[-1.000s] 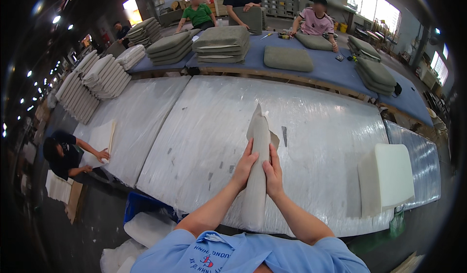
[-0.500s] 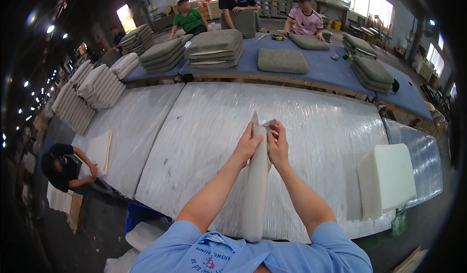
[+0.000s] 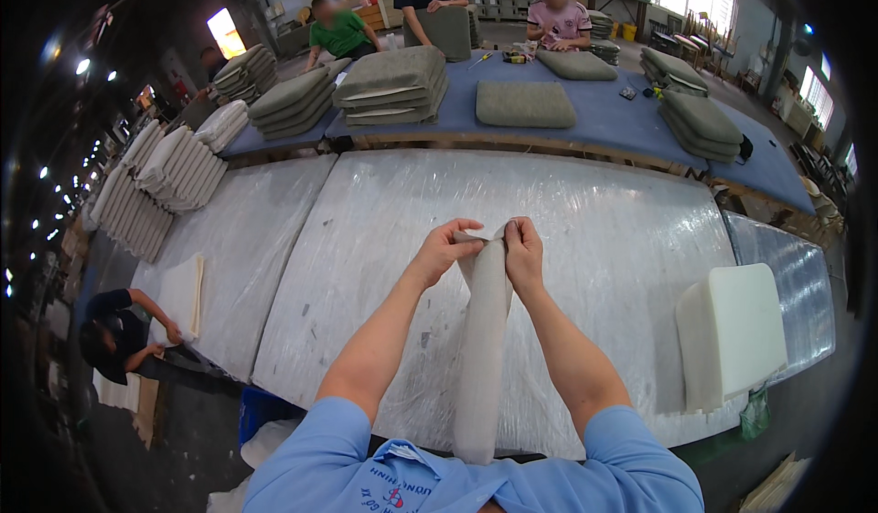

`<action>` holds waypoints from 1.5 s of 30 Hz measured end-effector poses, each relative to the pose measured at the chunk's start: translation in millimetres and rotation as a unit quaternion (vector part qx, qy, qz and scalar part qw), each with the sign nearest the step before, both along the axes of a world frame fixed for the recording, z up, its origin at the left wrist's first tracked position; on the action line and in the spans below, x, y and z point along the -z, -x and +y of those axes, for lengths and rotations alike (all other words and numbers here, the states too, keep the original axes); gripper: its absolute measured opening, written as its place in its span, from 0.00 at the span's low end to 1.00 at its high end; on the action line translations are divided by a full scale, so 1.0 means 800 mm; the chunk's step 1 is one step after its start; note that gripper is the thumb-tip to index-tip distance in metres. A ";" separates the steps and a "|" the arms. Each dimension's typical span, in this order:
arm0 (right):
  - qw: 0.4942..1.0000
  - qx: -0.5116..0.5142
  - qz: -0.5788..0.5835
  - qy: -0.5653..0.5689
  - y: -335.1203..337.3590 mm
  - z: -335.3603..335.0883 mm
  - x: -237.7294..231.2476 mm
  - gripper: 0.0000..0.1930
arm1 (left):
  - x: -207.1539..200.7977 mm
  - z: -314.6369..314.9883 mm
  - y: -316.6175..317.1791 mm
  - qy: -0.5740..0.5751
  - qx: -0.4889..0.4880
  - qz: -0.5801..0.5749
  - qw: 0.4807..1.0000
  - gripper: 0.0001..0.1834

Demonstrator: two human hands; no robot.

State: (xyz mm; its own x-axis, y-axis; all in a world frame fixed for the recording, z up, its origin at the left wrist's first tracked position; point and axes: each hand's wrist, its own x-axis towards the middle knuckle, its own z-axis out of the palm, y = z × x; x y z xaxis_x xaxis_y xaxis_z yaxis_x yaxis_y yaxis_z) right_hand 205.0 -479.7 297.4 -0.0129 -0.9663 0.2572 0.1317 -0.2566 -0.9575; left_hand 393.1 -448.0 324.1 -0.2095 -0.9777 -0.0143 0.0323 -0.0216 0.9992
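A pale grey fabric-covered cushion (image 3: 483, 348) stands on its narrow edge in front of me, one end against my shirt and the other pointing away. At its far end the cover has loose flaps of cloth. My left hand (image 3: 445, 252) pinches the left flap between thumb and fingers, drawing it out sideways. On the other side, my right hand (image 3: 524, 255) is closed on the cloth at the right corner, fingertips pressed together. The cushion's side faces are seen only at a steep slant.
Plastic film covers my table (image 3: 384, 202). White foam pads (image 3: 732, 335) are stacked at right. Beyond, a blue table (image 3: 439, 101) bears stacks of grey-green cushions (image 3: 389, 88), with several people behind it. Pale cushions (image 3: 183, 170) are piled at far left, near a crouching co-worker (image 3: 114, 330).
My left hand has moved left and now pulls the flap outward, where before it lay along the cushion's side. My right hand has closed more tightly on the cloth corner.
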 end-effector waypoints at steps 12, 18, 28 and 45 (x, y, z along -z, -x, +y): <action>0.983 0.021 0.181 -0.038 -0.008 -0.035 -0.037 0.31 | -0.001 0.013 0.053 -0.042 -0.045 0.055 0.997 0.17; 0.966 0.027 0.259 -0.015 -0.025 -0.047 -0.047 0.21 | 0.013 0.013 0.061 -0.012 -0.137 0.013 0.990 0.18; 0.953 0.051 0.297 0.021 -0.028 -0.076 -0.030 0.16 | 0.030 -0.002 0.074 0.048 -0.187 -0.057 0.980 0.23; 0.955 0.058 0.290 -0.011 -0.007 -0.086 -0.022 0.15 | 0.013 -0.028 0.076 -0.062 -0.110 0.002 0.992 0.23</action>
State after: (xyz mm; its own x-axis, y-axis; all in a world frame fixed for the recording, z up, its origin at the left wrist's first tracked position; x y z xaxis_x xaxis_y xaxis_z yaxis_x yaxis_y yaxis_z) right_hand 210.8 -548.5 315.0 0.0177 -0.9724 0.2328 -0.4514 -0.2156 -0.8659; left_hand 332.1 -470.7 314.0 0.0079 -0.9906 -0.1369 0.0529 -0.1363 0.9893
